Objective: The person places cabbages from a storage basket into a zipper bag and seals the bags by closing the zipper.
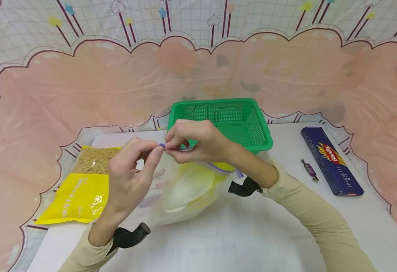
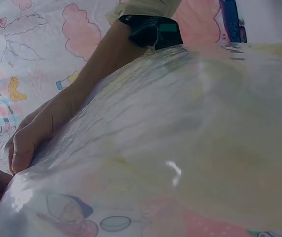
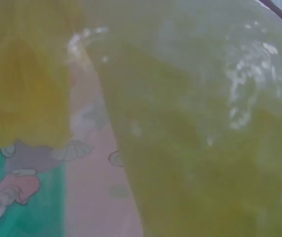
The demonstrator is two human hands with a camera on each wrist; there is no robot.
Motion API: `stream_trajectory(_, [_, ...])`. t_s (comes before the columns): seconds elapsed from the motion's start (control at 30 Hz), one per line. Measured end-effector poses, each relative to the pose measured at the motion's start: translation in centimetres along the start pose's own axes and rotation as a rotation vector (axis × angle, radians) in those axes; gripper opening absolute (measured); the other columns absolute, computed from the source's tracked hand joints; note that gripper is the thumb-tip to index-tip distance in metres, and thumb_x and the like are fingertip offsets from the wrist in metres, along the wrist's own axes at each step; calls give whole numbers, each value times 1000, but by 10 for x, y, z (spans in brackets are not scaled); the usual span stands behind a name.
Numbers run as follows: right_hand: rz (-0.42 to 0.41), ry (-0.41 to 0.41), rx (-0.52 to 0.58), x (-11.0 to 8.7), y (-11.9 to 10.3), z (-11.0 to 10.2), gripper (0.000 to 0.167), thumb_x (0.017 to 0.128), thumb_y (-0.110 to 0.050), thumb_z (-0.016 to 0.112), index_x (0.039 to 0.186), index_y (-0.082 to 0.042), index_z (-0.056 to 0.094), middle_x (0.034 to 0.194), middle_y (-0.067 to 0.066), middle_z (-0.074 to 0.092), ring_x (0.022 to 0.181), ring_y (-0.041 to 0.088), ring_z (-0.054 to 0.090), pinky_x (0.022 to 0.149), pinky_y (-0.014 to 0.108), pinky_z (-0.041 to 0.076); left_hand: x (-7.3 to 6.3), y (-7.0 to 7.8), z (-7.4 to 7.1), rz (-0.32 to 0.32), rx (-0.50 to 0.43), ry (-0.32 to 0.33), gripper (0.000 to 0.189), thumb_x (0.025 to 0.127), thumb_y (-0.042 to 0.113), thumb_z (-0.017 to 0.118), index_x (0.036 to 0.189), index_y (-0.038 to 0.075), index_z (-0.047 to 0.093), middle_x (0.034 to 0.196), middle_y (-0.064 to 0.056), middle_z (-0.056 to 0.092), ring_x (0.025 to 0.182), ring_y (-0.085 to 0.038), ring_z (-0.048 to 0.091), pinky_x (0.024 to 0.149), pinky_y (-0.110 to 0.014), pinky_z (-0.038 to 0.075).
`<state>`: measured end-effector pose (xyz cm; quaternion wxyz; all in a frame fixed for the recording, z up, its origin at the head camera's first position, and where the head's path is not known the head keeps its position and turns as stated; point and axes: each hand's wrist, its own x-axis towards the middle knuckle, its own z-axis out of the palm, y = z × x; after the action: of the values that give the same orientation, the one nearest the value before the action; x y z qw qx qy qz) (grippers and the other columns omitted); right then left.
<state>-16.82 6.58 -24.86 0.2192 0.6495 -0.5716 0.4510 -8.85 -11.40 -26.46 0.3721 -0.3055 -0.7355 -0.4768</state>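
Note:
Between both hands hangs a clear zip bag (image 1: 181, 196) with a purple zip strip, holding pale yellow and whitish contents I cannot identify. My left hand (image 1: 130, 172) pinches the strip's left end between thumb and forefinger. Close beside it, my right hand (image 1: 201, 141) pinches the same edge with thumb and fingers. In the left wrist view the bag (image 2: 190, 133) bulges across most of the picture, with the right hand (image 2: 47, 121) along its top edge. The right wrist view is filled by the bag's yellowish film (image 3: 195, 148); no hand shows there.
Behind the hands stands a green basket (image 1: 266, 141). A yellow pasta bag (image 1: 79, 196) lies at left. On the right are a dark blue spaghetti box (image 1: 332, 162) and a purple wrapped candy (image 1: 309, 170). Everything rests on a white table (image 1: 266, 238) before a patterned cloth.

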Motion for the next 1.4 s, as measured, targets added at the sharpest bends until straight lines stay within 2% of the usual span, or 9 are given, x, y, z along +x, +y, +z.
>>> stream_trajectory(0.33, [76, -92, -141, -11, -4, -6, 15, 77, 5, 71, 82, -3, 60, 82, 7, 68, 61, 9, 51, 51, 15, 43, -1, -4, -4, -1, 15, 18, 8, 88, 3, 68, 85, -4, 68, 72, -10, 59, 69, -3, 51, 66, -10, 44])
stream_trajectory(0.6, [138, -114, -161, -9, -10, -5, 13, 80, 2, 71, 87, -2, 61, 82, 7, 68, 61, 6, 63, 63, 7, 51, -2, -1, -6, -44, 21, 4, 3, 88, -2, 65, 88, -5, 66, 76, -10, 58, 71, -4, 50, 67, -9, 45])
stream_trajectory(0.8, [201, -88, -127, -11, -9, -2, 23, 79, 3, 74, 99, 2, 64, 80, 7, 67, 60, 5, 65, 61, 8, 52, -2, 0, -9, -78, 62, -78, 5, 89, -2, 65, 94, -4, 64, 80, -8, 57, 72, -5, 47, 65, -11, 42])
stream_trajectory(0.9, [205, -72, -91, -13, -8, 0, 20, 79, 5, 73, 98, 4, 67, 78, 7, 65, 64, 5, 64, 61, 9, 53, -2, -1, -11, -106, 83, -117, 11, 88, 4, 69, 95, -3, 65, 80, -7, 58, 72, -4, 48, 65, -10, 43])
stream_trajectory(1.0, [218, -51, -25, -16, -8, 3, 16, 80, 8, 71, 95, 5, 67, 78, 8, 62, 65, 6, 63, 61, 12, 54, -2, -1, -12, -127, 95, -140, 16, 82, 2, 73, 96, -3, 66, 80, -6, 58, 71, -4, 50, 64, -9, 44])
stream_trajectory(1.07, [238, -35, 34, -18, -8, 6, 16, 79, 9, 72, 93, 5, 66, 79, 9, 60, 64, 6, 63, 60, 14, 55, -1, -1, -11, -119, 98, -131, 14, 82, -1, 73, 94, -3, 67, 78, -4, 58, 70, -3, 49, 63, -9, 44])
stream_trajectory(1.2, [283, -12, 128, -21, -6, 11, 16, 78, 13, 71, 90, 4, 64, 77, 10, 60, 62, 8, 63, 60, 18, 57, -3, -1, -5, -46, 102, -90, 5, 87, 1, 69, 91, -1, 67, 77, -5, 59, 68, -5, 47, 62, -11, 41])
stream_trajectory(1.27, [291, -18, 144, -22, -5, 13, 16, 80, 14, 69, 90, 4, 63, 76, 10, 63, 62, 8, 65, 60, 18, 57, -4, 0, -4, -14, 99, -61, 7, 90, 6, 67, 91, -1, 67, 77, -6, 58, 68, -6, 47, 62, -11, 40])
stream_trajectory(1.4, [292, -64, 132, -20, -6, 14, 13, 85, 11, 64, 93, 3, 59, 77, 12, 67, 65, 8, 70, 63, 17, 57, -6, 1, -4, -9, 87, -21, 16, 93, 13, 65, 90, -3, 67, 77, -9, 59, 69, -5, 46, 62, -11, 39])
